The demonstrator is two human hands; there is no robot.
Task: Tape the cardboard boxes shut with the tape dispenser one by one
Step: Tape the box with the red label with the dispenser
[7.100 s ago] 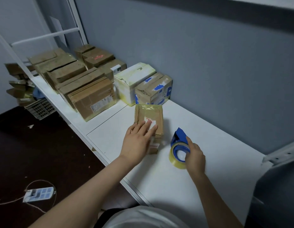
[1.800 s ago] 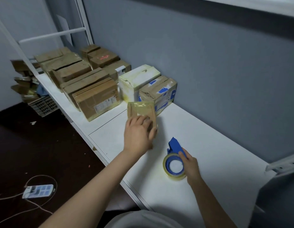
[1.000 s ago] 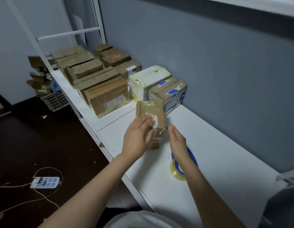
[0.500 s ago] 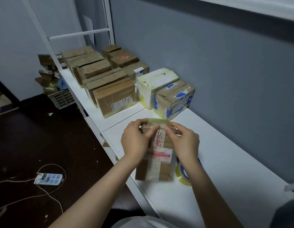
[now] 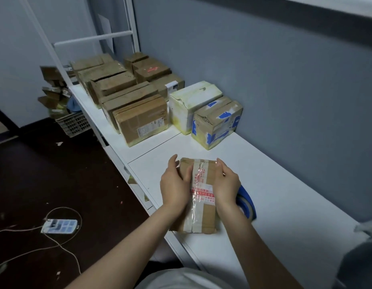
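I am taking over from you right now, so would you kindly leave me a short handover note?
Left hand and right hand: each grips a side of the small cardboard box, at the white table's near edge.
Tape dispenser: on the table right of the box, unheld.
Done: tape already runs along this box's top.
Left: probably check its seal, then tape any unsealed boxes in the far row.

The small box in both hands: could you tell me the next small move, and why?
Probably the right hand should let go of the small box and take the tape dispenser, which lies unheld just beside that wrist, while the left hand steadies it.
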